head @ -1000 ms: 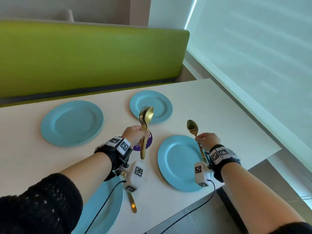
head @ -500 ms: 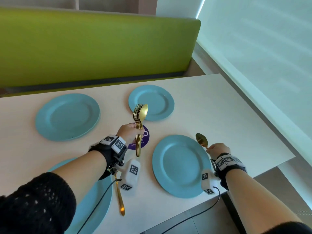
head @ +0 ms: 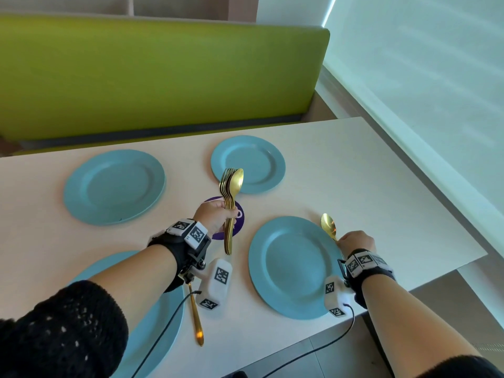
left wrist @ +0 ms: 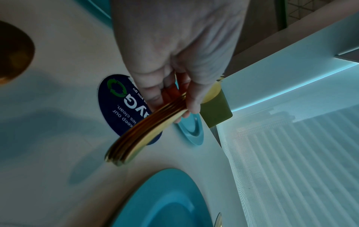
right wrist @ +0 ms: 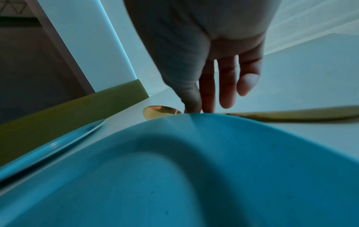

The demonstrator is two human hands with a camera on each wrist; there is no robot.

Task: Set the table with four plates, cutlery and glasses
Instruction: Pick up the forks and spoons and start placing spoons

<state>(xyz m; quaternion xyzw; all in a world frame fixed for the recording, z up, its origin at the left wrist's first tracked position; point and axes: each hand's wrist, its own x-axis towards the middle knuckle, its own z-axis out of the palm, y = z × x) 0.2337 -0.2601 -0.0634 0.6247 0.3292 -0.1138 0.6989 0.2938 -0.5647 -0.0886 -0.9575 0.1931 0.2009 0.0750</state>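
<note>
Four blue plates lie on the white table: far left, far right, near right, and near left, partly under my left arm. My left hand grips a bundle of gold forks and spoons upright over a purple sticker; the left wrist view shows the bundle's handles between fingers and thumb. My right hand pinches a gold spoon at its neck, low at the table beside the near right plate's right rim. In the right wrist view the spoon's bowl points away behind the plate rim.
Another gold utensil lies right of the near left plate. A round purple sticker marks the table's middle. A green bench back runs behind the table. The table's right edge borders a window blind. Cables hang off the near edge.
My right hand has carried the spoon down and to the right, from above the near right plate to the table by its right rim. The left hand keeps holding the bundle upright.
</note>
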